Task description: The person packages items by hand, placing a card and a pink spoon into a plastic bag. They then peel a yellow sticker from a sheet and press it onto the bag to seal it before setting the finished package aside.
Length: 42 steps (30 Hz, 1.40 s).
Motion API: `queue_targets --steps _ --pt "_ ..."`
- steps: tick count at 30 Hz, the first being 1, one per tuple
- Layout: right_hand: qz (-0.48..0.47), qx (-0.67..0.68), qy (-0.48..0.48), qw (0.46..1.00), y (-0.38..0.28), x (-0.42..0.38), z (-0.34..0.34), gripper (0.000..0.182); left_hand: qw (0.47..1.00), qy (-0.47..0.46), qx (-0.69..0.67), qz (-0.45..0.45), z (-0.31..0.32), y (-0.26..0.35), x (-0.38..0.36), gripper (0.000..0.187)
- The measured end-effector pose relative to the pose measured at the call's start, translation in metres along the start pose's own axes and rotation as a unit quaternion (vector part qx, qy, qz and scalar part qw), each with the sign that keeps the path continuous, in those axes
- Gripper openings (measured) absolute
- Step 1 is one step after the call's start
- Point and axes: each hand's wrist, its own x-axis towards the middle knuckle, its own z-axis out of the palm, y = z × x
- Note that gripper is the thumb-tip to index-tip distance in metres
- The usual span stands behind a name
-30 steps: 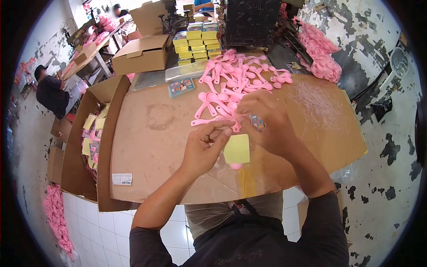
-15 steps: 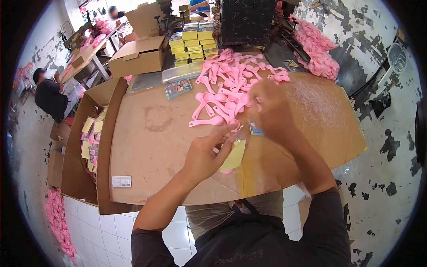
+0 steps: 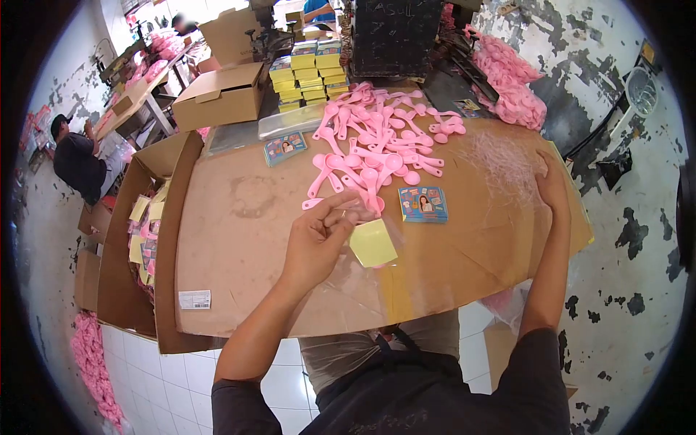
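Note:
My left hand [image 3: 317,235] is closed in a pinch on the top of a clear plastic bag [image 3: 391,243]. A yellow card [image 3: 374,243] shows through the bag, and a bit of pink peeks out below it. Just beyond those fingertips lies a heap of pink measuring spoons [image 3: 373,138]. Over at the right edge of the table, my right hand [image 3: 553,185] reaches to a pile of thin clear strips [image 3: 500,167]; its fingers look apart, with nothing visible in them. A stack of printed cards [image 3: 423,204] lies between my hands.
An open carton [image 3: 167,312] with filled packs stands left of the cardboard-covered table [image 3: 239,246]. Stacks of yellow-edged cards [image 3: 308,72], a brown box [image 3: 221,90] and clear bags [image 3: 290,121] sit at the back. A person [image 3: 80,156] sits at far left.
My right hand has moved from near the spoons out to the strips at the right, uncovering the card stack. My left hand still holds the bag, whose yellow card now faces up more.

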Motion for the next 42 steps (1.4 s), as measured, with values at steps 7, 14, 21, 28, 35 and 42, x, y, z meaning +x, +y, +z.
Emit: queue_targets --steps 7,14,21,28,35,42 --pt "-0.135 0.029 0.044 0.989 -0.126 -0.014 0.018 0.026 0.999 0.032 -0.016 0.033 0.005 -0.009 0.002 0.039" --pt "-0.145 0.436 -0.356 0.814 -0.294 -0.058 0.05 0.038 0.999 0.027 0.001 0.025 0.005 -0.004 0.002 0.039" --pt "-0.077 0.55 -0.388 0.735 -0.3 -0.053 0.083 0.029 0.998 -0.001 -0.057 -0.004 -0.003 -0.006 0.006 0.036" --pt "-0.015 0.579 -0.383 0.719 -0.292 -0.053 0.085 0.018 0.999 -0.009 -0.029 -0.036 -0.007 -0.014 0.008 0.026" --pt "-0.037 0.592 -0.374 0.713 -0.278 -0.051 0.101 0.014 1.0 -0.004 -0.028 0.005 -0.008 -0.028 0.01 0.026" --pt "-0.069 0.558 -0.364 0.743 -0.273 -0.048 0.095 0.016 0.992 -0.016 -0.115 -0.056 -0.014 -0.025 0.009 0.024"
